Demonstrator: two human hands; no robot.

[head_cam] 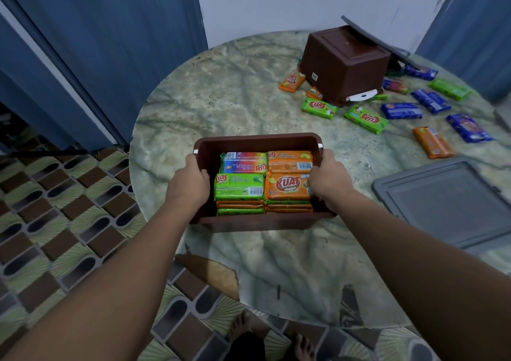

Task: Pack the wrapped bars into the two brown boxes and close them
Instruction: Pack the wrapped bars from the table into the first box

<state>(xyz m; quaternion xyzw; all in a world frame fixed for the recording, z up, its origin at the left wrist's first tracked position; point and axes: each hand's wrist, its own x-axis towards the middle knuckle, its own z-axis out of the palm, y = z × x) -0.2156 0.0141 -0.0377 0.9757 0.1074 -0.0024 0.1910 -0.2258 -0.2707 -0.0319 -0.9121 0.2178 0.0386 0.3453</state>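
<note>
An open brown box (257, 142) sits in the middle of the round table, filled with stacked wrapped bars (287, 186) in green, orange and rainbow wrappers. My left hand (193, 179) grips its left rim and my right hand (329, 176) grips its right rim, fingers curled over the edges. A second brown box (343, 62) lies upside down at the back right. Loose bars (365, 118) in green, orange and blue lie scattered around it. A grey lid (448, 203) lies flat at the right; another grey lid (378, 39) leans behind the overturned box.
The marble-patterned round table (221, 89) stands against a white wall, with blue curtains on both sides. A patterned tile floor (55, 222) lies to the left and below. My bare feet (243, 324) show under the table's near edge.
</note>
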